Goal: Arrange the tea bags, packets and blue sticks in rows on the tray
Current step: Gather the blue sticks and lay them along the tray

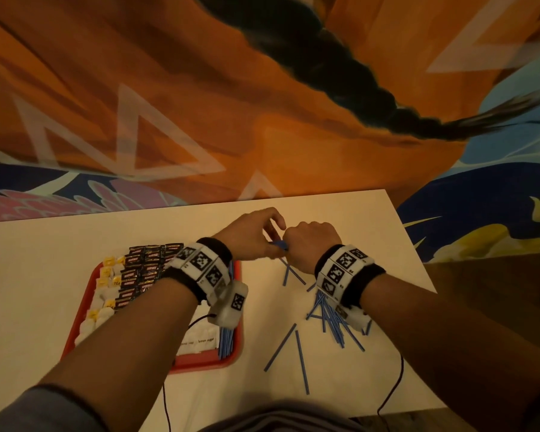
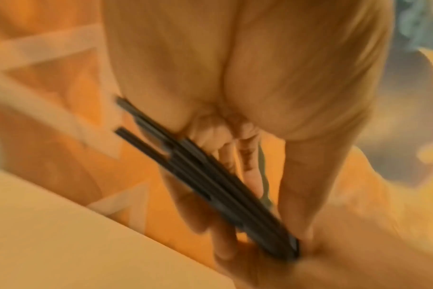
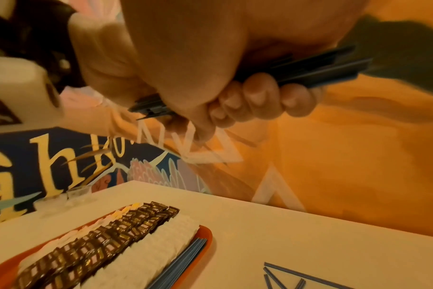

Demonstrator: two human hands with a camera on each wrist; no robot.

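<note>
My right hand [image 1: 309, 244] is curled in a fist round a bundle of blue sticks [image 3: 321, 68] above the white table [image 1: 60, 260]. My left hand [image 1: 276, 240] pinches the bundle's end [image 1: 279, 244] between thumb and fingers, and the sticks cross its fingers [image 2: 210, 179]. The red tray [image 1: 234, 353] holds a row of yellow-tagged tea bags [image 1: 106, 275], rows of dark packets [image 1: 147, 266], white packets [image 1: 197, 341] and blue sticks [image 1: 226, 338] along its right side. More blue sticks [image 1: 334, 319] lie loose on the table under my right wrist.
Two single sticks [image 1: 301, 360] lie nearer the front edge. Black cables [image 1: 396, 391] trail from both wrists across the table. Clear plastic cups [image 3: 78, 192] stand at the table's far left corner. A painted wall rises right behind the table's far edge [image 1: 293, 198].
</note>
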